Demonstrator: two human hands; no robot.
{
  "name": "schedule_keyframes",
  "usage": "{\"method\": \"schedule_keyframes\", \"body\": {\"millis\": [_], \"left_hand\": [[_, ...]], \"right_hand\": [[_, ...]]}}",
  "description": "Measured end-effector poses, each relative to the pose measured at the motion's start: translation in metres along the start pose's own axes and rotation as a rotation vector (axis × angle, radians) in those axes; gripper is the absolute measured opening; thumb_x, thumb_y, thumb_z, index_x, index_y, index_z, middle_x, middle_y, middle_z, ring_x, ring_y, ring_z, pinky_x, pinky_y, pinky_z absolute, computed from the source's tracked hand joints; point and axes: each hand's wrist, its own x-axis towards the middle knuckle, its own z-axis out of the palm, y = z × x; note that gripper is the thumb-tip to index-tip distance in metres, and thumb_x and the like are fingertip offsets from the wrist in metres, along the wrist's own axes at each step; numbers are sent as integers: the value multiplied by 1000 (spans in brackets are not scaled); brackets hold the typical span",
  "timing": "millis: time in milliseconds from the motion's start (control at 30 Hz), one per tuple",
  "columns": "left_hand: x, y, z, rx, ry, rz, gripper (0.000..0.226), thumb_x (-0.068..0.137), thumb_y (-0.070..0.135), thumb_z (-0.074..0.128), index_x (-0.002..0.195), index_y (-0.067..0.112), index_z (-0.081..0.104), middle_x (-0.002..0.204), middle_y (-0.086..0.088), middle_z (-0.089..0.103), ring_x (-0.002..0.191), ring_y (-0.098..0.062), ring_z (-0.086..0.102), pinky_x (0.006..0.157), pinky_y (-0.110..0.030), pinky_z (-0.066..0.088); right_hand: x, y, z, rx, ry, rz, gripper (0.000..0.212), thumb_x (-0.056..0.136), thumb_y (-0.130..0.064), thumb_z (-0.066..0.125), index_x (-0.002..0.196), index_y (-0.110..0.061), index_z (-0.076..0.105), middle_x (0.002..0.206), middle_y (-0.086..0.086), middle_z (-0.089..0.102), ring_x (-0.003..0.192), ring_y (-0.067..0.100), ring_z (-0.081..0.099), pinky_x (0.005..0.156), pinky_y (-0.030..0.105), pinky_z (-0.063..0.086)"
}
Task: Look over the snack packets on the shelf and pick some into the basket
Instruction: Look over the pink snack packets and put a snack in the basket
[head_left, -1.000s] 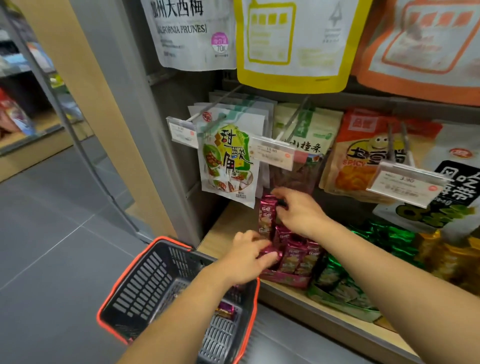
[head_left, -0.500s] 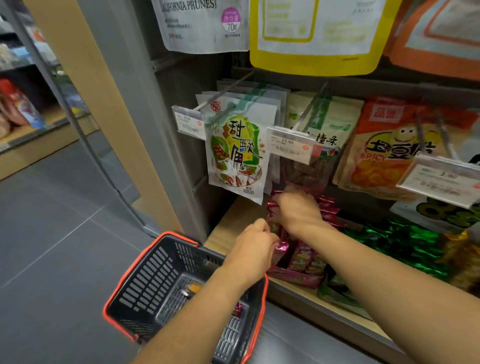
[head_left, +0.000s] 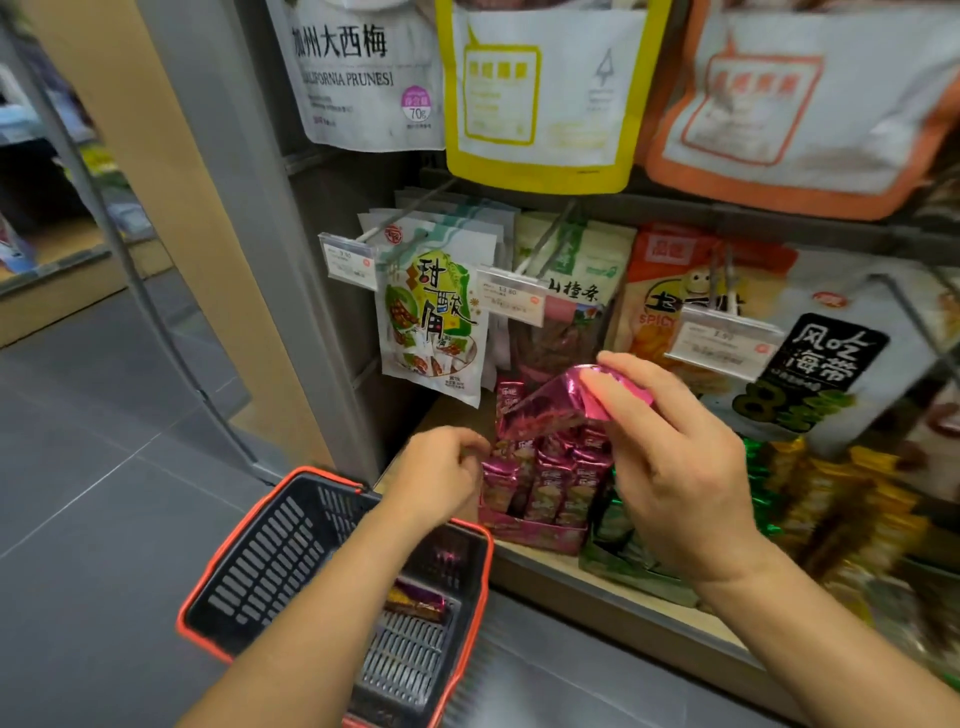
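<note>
Thumb and fingers of my right hand (head_left: 675, 467) pinch one pink packet (head_left: 550, 408) by its top edge, held up and to the right of the basket (head_left: 270, 561). The packet's long axis slants, its free end dipping toward the basket side. My left hand (head_left: 441, 478) is curled just above the basket's far rim, fingertips at the pink packets standing in their display box (head_left: 530, 535); I cannot tell whether it pinches one or only touches. The basket sits below my left forearm, with a dark packet (head_left: 418, 603) lying inside. So the drop lies down and leftward from my right hand. The left hand is nearer, but the right holds the goods and, I judge, must cross over the box front.
</note>
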Motion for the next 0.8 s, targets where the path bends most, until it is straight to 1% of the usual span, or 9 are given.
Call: {"method": "schedule_keyframes", "body": {"millis": [167, 233, 300, 367, 500, 567, 633, 700, 800], "left_hand": [[-24, 23, -34, -95, 29, 59, 25, 91, 13, 58, 93, 31, 74, 85, 17, 68, 64, 9, 57, 63, -5, 43], [-37, 34, -48, -328, -124, 111, 21, 92, 16, 62, 90, 32, 75, 83, 16, 69, 74, 6, 62, 72, -13, 52], [-54, 45, -61, -594, -363, 149, 16, 92, 25, 63, 97, 34, 75, 93, 8, 73, 89, -8, 68, 78, -27, 57], [-67, 52, -65, -684, -493, 177, 20, 87, 31, 66, 107, 34, 70, 103, -2, 72, 99, -18, 68, 82, -30, 56], [-82, 60, -52, -703, -471, 128, 37, 83, 16, 75, 117, 23, 60, 104, -13, 69, 84, -19, 68, 66, -25, 55], [-85, 62, -48, -706, -447, 145, 40, 80, 16, 78, 115, 27, 62, 100, -9, 73, 81, -17, 69, 60, -24, 54], [-86, 66, -48, -731, -379, 172, 39, 76, 16, 82, 108, 32, 67, 93, -1, 75, 82, -14, 70, 65, -28, 57], [-84, 70, -51, -765, -303, 158, 36, 72, 16, 84, 97, 38, 70, 88, 2, 75, 81, -15, 70, 70, -34, 58], [-83, 75, -58, -800, -264, 135, 36, 69, 7, 84, 91, 31, 69, 81, 3, 74, 73, -14, 69, 64, -26, 55]], "right_hand": [[-9, -11, -25, 82, 35, 13, 25, 84, 6, 63, 108, 3, 70, 111, 16, 67, 103, 29, 64, 91, 37, 53], [-10, -16, -24, 241, -22, 99, 26, 84, 5, 61, 106, -6, 68, 108, 3, 67, 103, 16, 62, 93, 26, 50], [-12, -23, -22, 473, -88, 293, 28, 88, 2, 60, 104, -21, 64, 101, -14, 65, 99, 3, 61, 88, 16, 47], [-15, -25, -18, 632, -144, 465, 30, 90, 1, 60, 98, -28, 61, 95, -17, 65, 95, 5, 63, 84, 17, 49], [-17, -27, -15, 946, -170, 703, 33, 90, 2, 61, 105, -27, 60, 97, -4, 71, 92, 13, 69, 75, 24, 55], [-17, -31, -11, 1108, -184, 864, 32, 90, -3, 62, 113, -25, 56, 99, 7, 72, 88, 19, 71, 69, 27, 57], [-19, -36, -6, 1073, -271, 952, 25, 94, -17, 60, 116, -25, 53, 102, 8, 69, 86, 14, 72, 67, 23, 56], [-18, -39, -1, 984, -423, 927, 16, 97, -39, 46, 110, -36, 55, 101, -11, 69, 81, -8, 67, 66, 7, 49], [-15, -43, -1, 972, -605, 842, 44, 90, -63, 24, 89, -52, 67, 81, -40, 64, 80, -28, 55, 64, -7, 36]]}}
